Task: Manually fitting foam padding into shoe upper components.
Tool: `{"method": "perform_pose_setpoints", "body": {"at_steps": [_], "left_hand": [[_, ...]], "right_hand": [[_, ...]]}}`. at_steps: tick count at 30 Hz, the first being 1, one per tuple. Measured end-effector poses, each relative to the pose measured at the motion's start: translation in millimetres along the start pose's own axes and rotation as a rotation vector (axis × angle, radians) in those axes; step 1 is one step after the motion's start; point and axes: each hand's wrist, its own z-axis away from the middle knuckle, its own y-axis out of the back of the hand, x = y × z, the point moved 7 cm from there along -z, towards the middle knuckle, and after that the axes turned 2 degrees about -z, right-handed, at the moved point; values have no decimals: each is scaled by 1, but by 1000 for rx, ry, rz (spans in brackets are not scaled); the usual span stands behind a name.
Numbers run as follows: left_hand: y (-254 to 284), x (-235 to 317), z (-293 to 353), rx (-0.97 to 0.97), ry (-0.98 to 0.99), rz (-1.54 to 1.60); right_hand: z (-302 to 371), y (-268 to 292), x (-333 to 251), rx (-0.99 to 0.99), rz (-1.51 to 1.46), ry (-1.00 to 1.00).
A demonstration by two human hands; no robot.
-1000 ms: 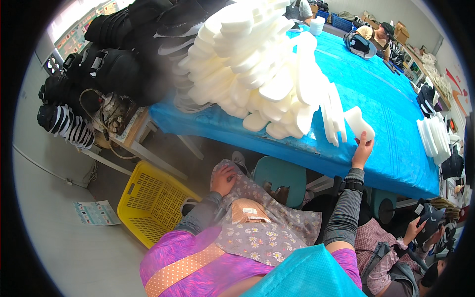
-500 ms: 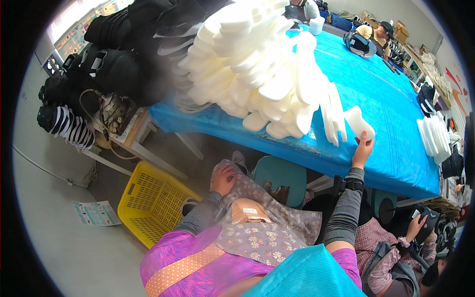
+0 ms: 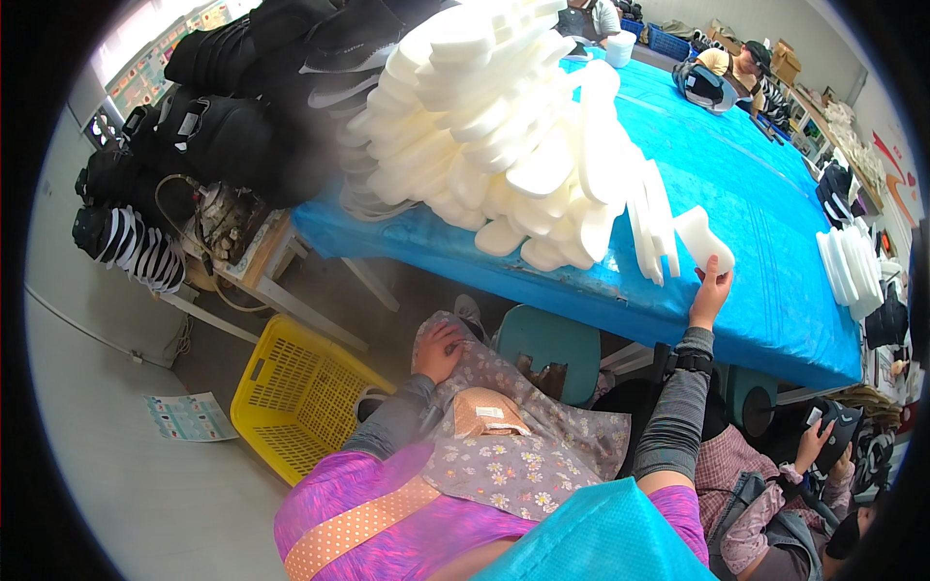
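My right hand is at the front edge of the blue-covered table, its fingers closed on the lower end of a curved white foam pad. That pad lies apart from the others, just right of a short row of upright white pads. Further left rises a big heap of similar white foam pads, piled high on the table. My left hand rests on my knee over the flowered apron, fingers spread and holding nothing.
Black items are stacked at the left. A yellow plastic basket stands on the floor beside me, near a teal stool. Close on my right a co-worker's hand holds a black item. More white pads stand at the table's right end.
My hands and the foam pads stay where they were. The co-worker at the right has shifted the black item slightly, and a person across the table has moved a little.
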Motion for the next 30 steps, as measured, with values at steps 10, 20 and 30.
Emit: {"method": "perform_pose_setpoints", "body": {"at_steps": [10, 20, 30], "left_hand": [[-3, -3, 1, -12, 17, -17], [-3, -3, 1, -8, 10, -22], [-2, -3, 0, 2, 2, -13]], "right_hand": [[1, 0, 0, -7, 0, 1], [-1, 0, 2, -5, -2, -5], [0, 0, 0, -6, 4, 0]]}}
